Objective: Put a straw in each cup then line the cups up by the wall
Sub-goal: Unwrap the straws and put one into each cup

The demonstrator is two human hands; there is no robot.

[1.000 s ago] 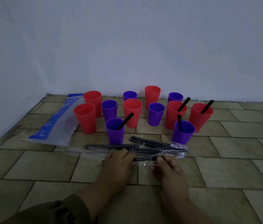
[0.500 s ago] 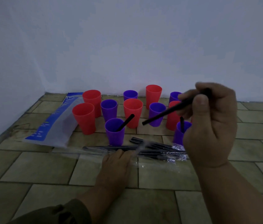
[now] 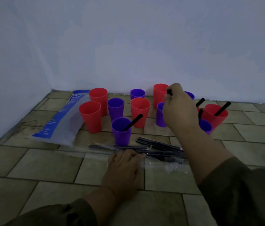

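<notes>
Right hand (image 3: 179, 110) pinches a straw (image 3: 169, 92) above the purple cup (image 3: 159, 115) — best lowered straight in, released softly; left hand (image 3: 125, 167) rests on the straw packet (image 3: 161, 152).

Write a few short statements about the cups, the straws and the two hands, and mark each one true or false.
1. The right hand pinches a black straw in its fingers. True.
2. The front purple cup has nothing in it. False: the front purple cup holds a leaning straw.
3. The left hand rests on the straw packet on the floor. True.
4. All cups stand in one line by the wall. False: the cups form a loose cluster of several rows.
5. The two red cups at far left hold straws. False: the far-left red cups show no straw.
</notes>
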